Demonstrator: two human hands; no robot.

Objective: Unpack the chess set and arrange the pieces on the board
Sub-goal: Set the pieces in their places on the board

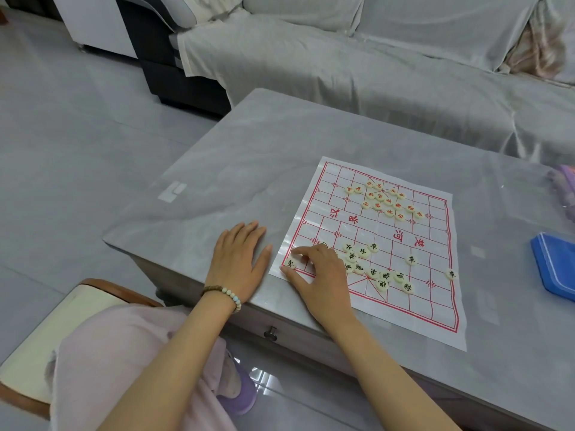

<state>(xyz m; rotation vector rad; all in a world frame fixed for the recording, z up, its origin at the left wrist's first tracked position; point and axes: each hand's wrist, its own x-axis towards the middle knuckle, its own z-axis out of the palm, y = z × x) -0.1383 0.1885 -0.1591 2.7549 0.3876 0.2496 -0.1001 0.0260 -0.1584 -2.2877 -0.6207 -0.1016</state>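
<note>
A white paper board [435, 309] with red grid lines lies on the grey table [249, 169]. Several cream discs with red characters [385, 200] cluster at its far side. Several black-lettered discs [382, 276] lie scattered on the near side. One black-lettered disc [291, 263] sits at the board's near left corner. My right hand [317, 275] pinches that disc between forefinger and thumb. My left hand [238, 256], with a bead bracelet at the wrist, rests flat on the table just left of the board.
A blue flat case [553, 262] lies at the table's right edge, with a purple bag [564, 188] behind it. A covered sofa [373, 66] stands beyond the table. A wooden stool [62, 321] is at my lower left.
</note>
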